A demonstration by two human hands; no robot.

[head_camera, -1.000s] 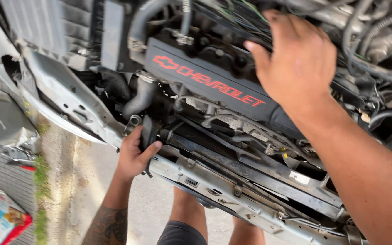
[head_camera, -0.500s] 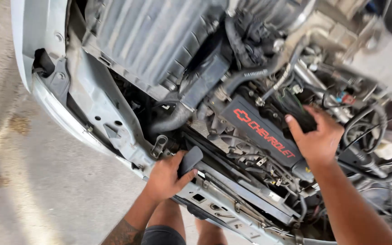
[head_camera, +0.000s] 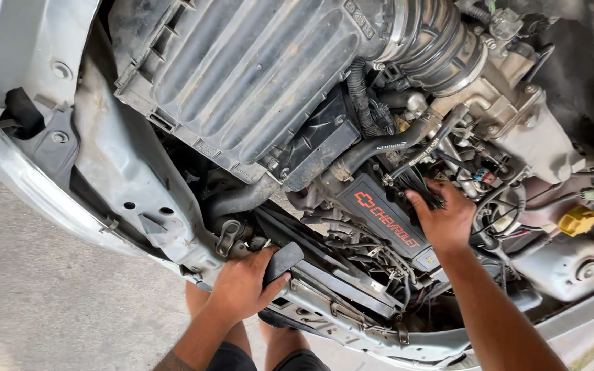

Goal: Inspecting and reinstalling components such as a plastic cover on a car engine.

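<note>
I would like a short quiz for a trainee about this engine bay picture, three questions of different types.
1. True or false: the left hand is closed around a dark handle at the front rail.
2. Where does the right hand rest? A) on the yellow cap B) on the engine cover with red lettering C) on the ribbed air box
3. Fill in: the yellow cap lies to the ____ of the right hand in the picture.

Key: 1 true; 2 B; 3 right

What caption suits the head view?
Left hand grips a black handle; right hand rests on the engine cover.
</note>
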